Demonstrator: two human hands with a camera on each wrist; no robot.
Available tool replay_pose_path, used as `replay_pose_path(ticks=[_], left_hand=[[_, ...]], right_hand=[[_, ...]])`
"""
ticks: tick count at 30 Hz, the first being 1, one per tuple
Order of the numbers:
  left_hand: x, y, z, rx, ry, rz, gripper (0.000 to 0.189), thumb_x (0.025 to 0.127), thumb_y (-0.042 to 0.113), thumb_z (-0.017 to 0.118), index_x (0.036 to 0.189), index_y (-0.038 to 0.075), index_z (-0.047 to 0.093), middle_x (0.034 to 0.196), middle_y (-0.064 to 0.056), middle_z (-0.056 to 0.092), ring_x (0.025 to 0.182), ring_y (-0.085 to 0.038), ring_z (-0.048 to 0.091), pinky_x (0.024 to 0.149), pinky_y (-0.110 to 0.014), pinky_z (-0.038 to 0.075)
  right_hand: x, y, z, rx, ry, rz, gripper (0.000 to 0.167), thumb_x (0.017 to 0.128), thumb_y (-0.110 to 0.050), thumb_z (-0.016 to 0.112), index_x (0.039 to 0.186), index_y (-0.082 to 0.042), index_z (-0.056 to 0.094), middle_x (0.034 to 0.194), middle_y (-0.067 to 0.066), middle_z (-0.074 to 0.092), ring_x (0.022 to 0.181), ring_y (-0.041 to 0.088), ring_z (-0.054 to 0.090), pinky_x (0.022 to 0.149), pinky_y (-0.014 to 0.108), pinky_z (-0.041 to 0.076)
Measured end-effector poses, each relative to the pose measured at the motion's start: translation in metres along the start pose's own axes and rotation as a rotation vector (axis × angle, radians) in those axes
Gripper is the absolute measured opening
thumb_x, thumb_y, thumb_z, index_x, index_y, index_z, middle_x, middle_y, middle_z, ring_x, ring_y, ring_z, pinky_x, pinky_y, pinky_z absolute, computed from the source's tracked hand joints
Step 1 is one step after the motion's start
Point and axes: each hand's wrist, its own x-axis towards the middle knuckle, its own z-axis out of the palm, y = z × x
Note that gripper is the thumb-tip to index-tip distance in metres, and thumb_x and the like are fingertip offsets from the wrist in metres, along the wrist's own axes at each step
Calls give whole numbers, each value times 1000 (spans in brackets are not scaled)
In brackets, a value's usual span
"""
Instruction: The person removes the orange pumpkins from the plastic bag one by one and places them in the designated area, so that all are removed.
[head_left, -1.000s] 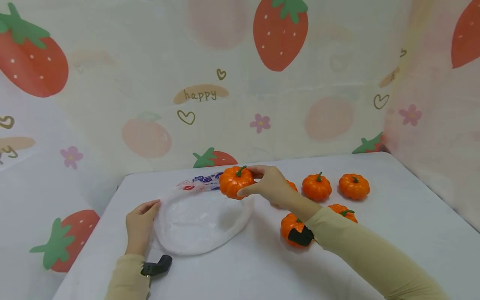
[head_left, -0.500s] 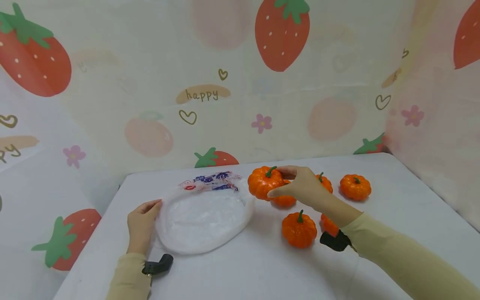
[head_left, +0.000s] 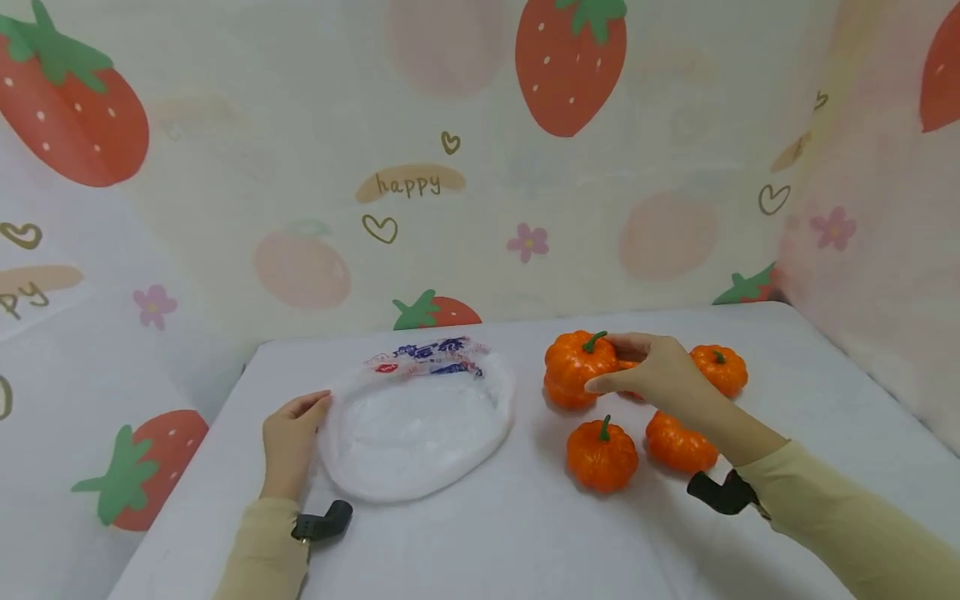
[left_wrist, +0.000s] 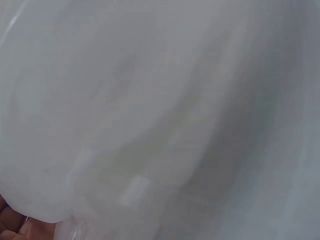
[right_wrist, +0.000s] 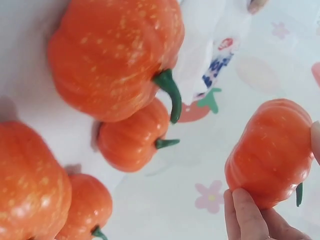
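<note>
My left hand (head_left: 291, 442) pinches the left edge of a translucent white plastic bag (head_left: 416, 492), which lies with its mouth spread in a round ring. In the left wrist view the bag's film (left_wrist: 125, 100) fills most of the frame, with a bit of the fingers (left_wrist: 15, 220) at the lower left corner. My right hand (head_left: 660, 375) grips a small orange toy pumpkin (head_left: 573, 358) with a green stem, thumb and fingers on its side. It covers part of another pumpkin (head_left: 567, 400) behind it. The right wrist view shows the held pumpkin (right_wrist: 272, 150) apart from the others.
Near the right hand sit a front pumpkin (head_left: 602, 457), another under the forearm (head_left: 678, 443) and one at the back right (head_left: 720, 371). One more is mostly behind the hand. A strawberry-printed curtain (head_left: 570, 75) rises behind the white table (head_left: 487, 550).
My right hand has moved to the right with the pumpkin, from beside the bag's opening to over the other pumpkins. The left hand stays at the bag's edge.
</note>
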Motion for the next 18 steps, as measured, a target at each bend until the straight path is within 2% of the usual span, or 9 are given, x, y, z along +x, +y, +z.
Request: replay_pose_path(ticks=[4, 8, 12, 14, 18], left_hand=[[-1, 1, 1, 15, -10, -13, 33, 95, 35, 67, 117, 12, 74, 110, 6, 70, 93, 1, 56, 73, -9, 46], [-1, 2, 1, 18, -22, -21, 34, 94, 36, 67, 117, 12, 73, 111, 6, 70, 93, 0, 56, 73, -10, 46], [0, 3, 2, 14, -33, -15, 35, 94, 37, 67, 117, 12, 73, 109, 7, 70, 92, 0, 56, 73, -10, 46], [0, 3, 3, 14, -33, -13, 35, 94, 37, 67, 117, 11, 73, 109, 7, 70, 92, 0, 56, 73, -10, 46], [1, 1, 4, 14, -27, -5, 35, 94, 36, 67, 117, 11, 73, 110, 5, 71, 92, 0, 56, 73, -10, 46]], right_hand=[[-6, 8, -12, -30, 22, -21, 97, 76, -48, 83, 152, -9, 39, 151, 14, 50, 140, 33, 43, 113, 55, 38], [-11, 16, -21, -36, 42, 5, 98, 78, -50, 81, 154, -8, 36, 153, 17, 45, 143, 37, 37, 114, 62, 32], [-15, 25, -32, -56, 69, 57, 101, 78, -55, 79, 155, -10, 33, 157, 19, 39, 144, 41, 34, 112, 63, 33], [-17, 28, -38, -72, 90, 76, 102, 78, -57, 78, 156, -11, 31, 157, 20, 38, 141, 41, 37, 110, 61, 37], [-23, 34, -52, -105, 127, 72, 103, 80, -59, 75, 157, -9, 28, 157, 23, 36, 139, 42, 38, 107, 59, 42]])
